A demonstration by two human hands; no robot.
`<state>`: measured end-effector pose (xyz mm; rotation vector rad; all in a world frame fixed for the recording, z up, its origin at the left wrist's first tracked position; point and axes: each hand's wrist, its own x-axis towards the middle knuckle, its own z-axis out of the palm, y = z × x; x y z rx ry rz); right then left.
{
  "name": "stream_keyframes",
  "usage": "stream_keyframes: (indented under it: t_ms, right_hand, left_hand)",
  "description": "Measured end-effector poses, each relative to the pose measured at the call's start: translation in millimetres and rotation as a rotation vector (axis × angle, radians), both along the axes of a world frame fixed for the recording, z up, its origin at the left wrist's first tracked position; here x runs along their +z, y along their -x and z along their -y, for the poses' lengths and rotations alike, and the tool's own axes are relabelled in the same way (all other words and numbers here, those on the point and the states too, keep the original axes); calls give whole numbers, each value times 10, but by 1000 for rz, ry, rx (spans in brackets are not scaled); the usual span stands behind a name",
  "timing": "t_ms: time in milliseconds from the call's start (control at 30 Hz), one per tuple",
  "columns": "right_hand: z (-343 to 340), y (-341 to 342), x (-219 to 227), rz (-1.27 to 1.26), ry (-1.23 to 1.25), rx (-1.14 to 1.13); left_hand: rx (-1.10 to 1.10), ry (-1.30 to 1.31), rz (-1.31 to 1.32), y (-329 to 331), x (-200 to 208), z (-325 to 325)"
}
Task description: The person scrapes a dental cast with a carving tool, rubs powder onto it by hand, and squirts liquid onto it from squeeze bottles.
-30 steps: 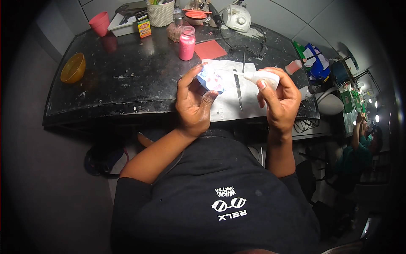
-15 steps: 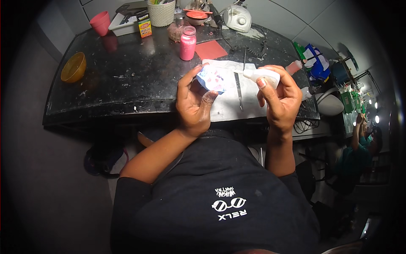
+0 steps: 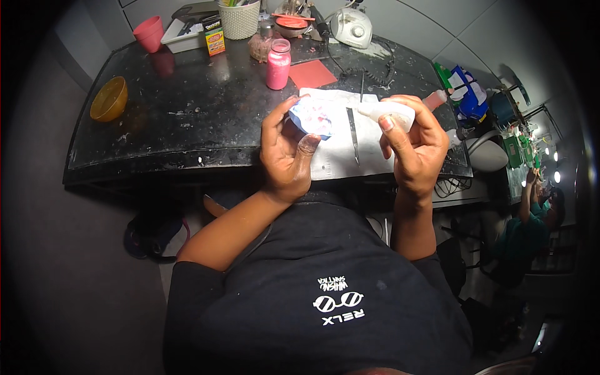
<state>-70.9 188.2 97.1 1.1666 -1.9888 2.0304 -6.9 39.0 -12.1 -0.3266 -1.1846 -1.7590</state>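
A small blue-edged plaster model [image 3: 311, 120], bright white on top with pink patches, is gripped by its edges in my left hand [image 3: 287, 147]. My right hand [image 3: 415, 140] is closed around a white squeeze bottle [image 3: 394, 115], its narrow nozzle pointing left toward the model with a gap between them. Beneath and between both hands lies a white paper sheet [image 3: 337, 162], partly covered by them. A slim metal carving tool [image 3: 354, 134] rests on this sheet.
Beyond the hands stand a pink powder jar [image 3: 279, 65] and a flat red sheet [image 3: 313, 74]. An amber bowl [image 3: 109, 100] sits at left, a pink cup [image 3: 149, 35] behind it. A white machine [image 3: 351, 28] with a coiled cord is at the back. Another person [image 3: 528, 231] works far right.
The plaster model has tilted slightly in my left hand. My right hand and the squeeze bottle have shifted very little.
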Motion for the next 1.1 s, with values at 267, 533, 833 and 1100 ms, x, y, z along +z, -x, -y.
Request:
stream_keyframes:
  t_ms: [267, 533, 833, 1100]
  right_hand:
    - [4, -28, 24, 1, 42, 44]
    - [23, -82, 55, -12, 52, 69]
    - [19, -119, 85, -25, 33, 89]
    - [11, -161, 102, -63, 10, 94]
  left_hand:
    - [-10, -23, 3, -2, 0, -5]
    - [-34, -47, 6, -4, 2, -1]
    - [3, -18, 61, 19, -53, 33]
    - [131, 24, 38, 76, -105, 47]
